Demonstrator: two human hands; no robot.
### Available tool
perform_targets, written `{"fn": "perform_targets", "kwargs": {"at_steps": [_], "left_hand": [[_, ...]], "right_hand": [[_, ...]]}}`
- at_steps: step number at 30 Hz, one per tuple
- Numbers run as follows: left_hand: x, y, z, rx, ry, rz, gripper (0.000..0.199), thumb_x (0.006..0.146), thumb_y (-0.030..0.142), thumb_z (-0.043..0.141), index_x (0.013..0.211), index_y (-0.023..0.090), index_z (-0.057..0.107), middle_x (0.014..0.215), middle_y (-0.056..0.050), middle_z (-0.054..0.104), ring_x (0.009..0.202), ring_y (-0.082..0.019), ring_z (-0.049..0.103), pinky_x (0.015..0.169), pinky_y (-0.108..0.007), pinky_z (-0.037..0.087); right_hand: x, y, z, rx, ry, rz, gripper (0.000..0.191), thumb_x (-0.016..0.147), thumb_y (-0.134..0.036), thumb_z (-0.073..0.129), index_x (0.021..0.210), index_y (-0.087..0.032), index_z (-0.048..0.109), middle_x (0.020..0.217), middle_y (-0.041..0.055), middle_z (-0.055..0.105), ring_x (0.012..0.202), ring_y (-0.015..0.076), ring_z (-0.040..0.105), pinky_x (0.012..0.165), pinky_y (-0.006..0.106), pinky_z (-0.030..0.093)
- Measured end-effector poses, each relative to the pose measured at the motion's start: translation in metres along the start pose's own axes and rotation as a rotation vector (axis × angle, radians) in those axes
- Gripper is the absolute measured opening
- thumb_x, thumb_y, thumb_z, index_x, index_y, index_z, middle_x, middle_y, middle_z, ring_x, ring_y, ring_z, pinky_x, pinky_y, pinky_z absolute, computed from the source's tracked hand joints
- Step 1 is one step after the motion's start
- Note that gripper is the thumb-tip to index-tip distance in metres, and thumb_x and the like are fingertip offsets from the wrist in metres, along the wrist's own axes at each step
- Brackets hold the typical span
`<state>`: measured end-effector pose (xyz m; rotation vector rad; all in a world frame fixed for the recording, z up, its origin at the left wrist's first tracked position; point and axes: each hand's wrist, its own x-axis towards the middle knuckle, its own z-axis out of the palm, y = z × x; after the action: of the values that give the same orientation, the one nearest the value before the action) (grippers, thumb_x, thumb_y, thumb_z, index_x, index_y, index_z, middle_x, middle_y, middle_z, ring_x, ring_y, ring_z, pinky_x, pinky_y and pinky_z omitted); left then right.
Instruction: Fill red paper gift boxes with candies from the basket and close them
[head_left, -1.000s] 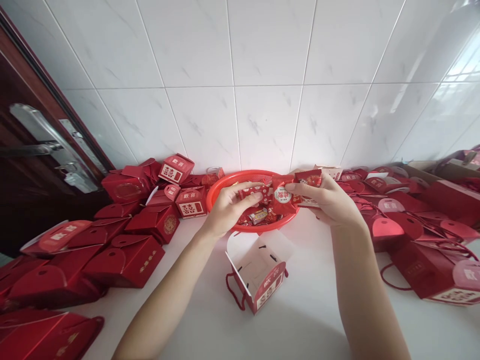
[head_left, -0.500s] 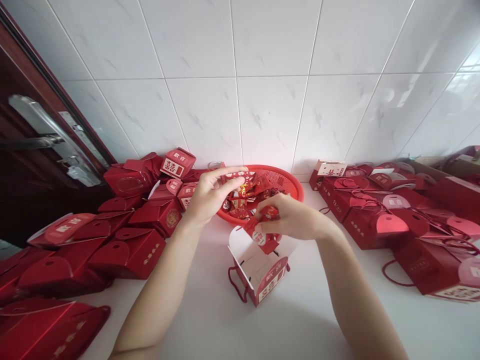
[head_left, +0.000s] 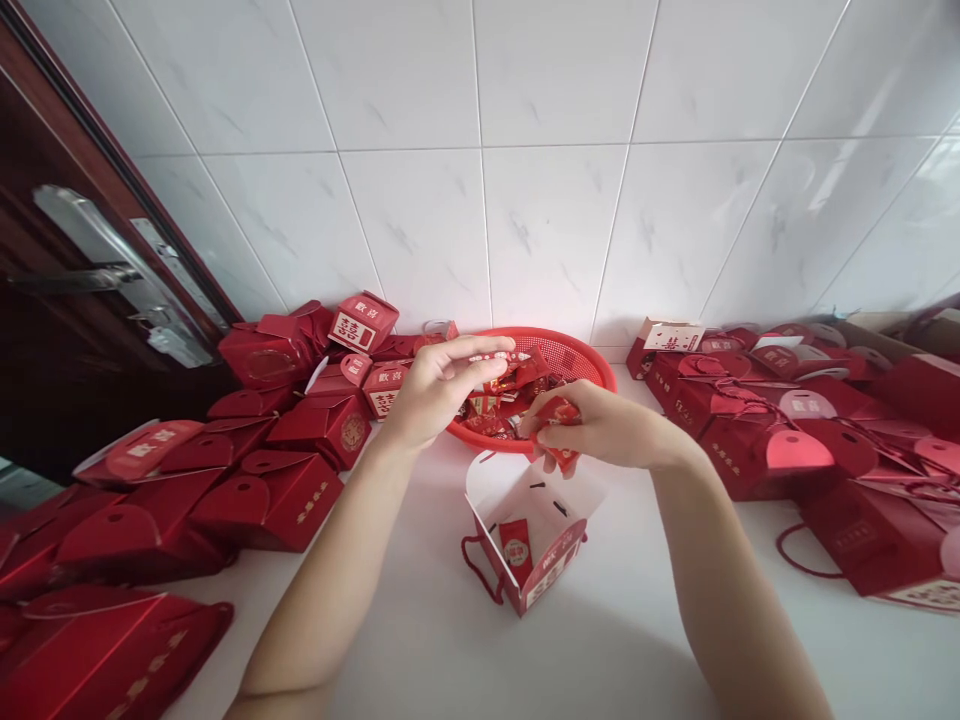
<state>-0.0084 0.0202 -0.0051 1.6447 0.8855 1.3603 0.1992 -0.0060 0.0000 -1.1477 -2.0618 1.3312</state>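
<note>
My left hand (head_left: 442, 388) pinches a red candy packet with white spots (head_left: 496, 357) over the left side of a red plastic basket (head_left: 604, 380). Wrapped candies (head_left: 487, 405) lie heaped in that basket. Just above the near rim, my right hand (head_left: 600, 425) is closed on a shiny red candy packet (head_left: 561, 412). Below it stands an open red gift box (head_left: 551, 575) with a white inside and a red cord handle (head_left: 480, 570). One red packet (head_left: 516, 550) rests inside the box, towards its left wall.
Many closed red gift boxes (head_left: 266, 495) crowd the left side. More boxes with cord handles (head_left: 757, 450) fill the right. A tiled wall (head_left: 555, 230) rises behind the white tabletop (head_left: 420, 620), and a dark door with a metal handle (head_left: 97, 275) is at left.
One red packet has left my right hand and now lies in the open box. My right hand has risen slightly and still grips another packet. The left hand keeps its packet, now tilted edge-on.
</note>
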Motion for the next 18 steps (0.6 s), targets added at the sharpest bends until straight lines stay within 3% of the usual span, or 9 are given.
{"fn": "perform_targets", "kwargs": {"at_steps": [4,9,14,18], "left_hand": [[0.000,-0.002,0.000,-0.067,-0.048,-0.005,0.025,0.077,0.037,0.080,0.096,0.020,0.083,0.105,-0.008,0.080,0.106,-0.026,0.072,0.098,-0.037,0.056],[-0.001,0.000,0.000,-0.057,-0.041,0.008,0.021,0.072,0.029,0.083,0.092,0.021,0.084,0.107,-0.008,0.079,0.111,-0.028,0.070,0.099,-0.039,0.055],[-0.002,0.001,0.000,-0.063,-0.048,0.016,0.018,0.071,0.025,0.082,0.089,0.022,0.084,0.105,-0.007,0.079,0.111,-0.027,0.070,0.098,-0.039,0.055],[-0.002,0.003,0.001,-0.065,-0.063,0.018,0.017,0.070,0.026,0.082,0.087,0.022,0.084,0.104,-0.007,0.079,0.107,-0.027,0.071,0.095,-0.039,0.056]], "right_hand": [[-0.006,0.002,-0.009,0.017,-0.008,-0.098,0.015,0.086,-0.019,0.064,0.099,-0.015,0.071,0.078,0.0039,0.073,0.070,0.0147,0.070,0.064,0.026,0.059],[-0.002,0.000,-0.005,-0.070,-0.050,-0.050,0.012,0.085,-0.019,0.063,0.095,-0.018,0.070,0.082,0.0029,0.073,0.066,0.0135,0.068,0.061,0.026,0.055],[0.011,-0.003,0.016,-0.412,-0.246,-0.033,0.015,0.081,-0.011,0.059,0.090,-0.018,0.069,0.086,0.0026,0.071,0.065,0.0124,0.063,0.059,0.023,0.045],[0.024,0.001,0.041,-0.745,-0.425,0.051,0.016,0.077,-0.010,0.057,0.085,-0.018,0.068,0.084,0.0062,0.071,0.068,0.0178,0.062,0.050,0.025,0.036]]}}
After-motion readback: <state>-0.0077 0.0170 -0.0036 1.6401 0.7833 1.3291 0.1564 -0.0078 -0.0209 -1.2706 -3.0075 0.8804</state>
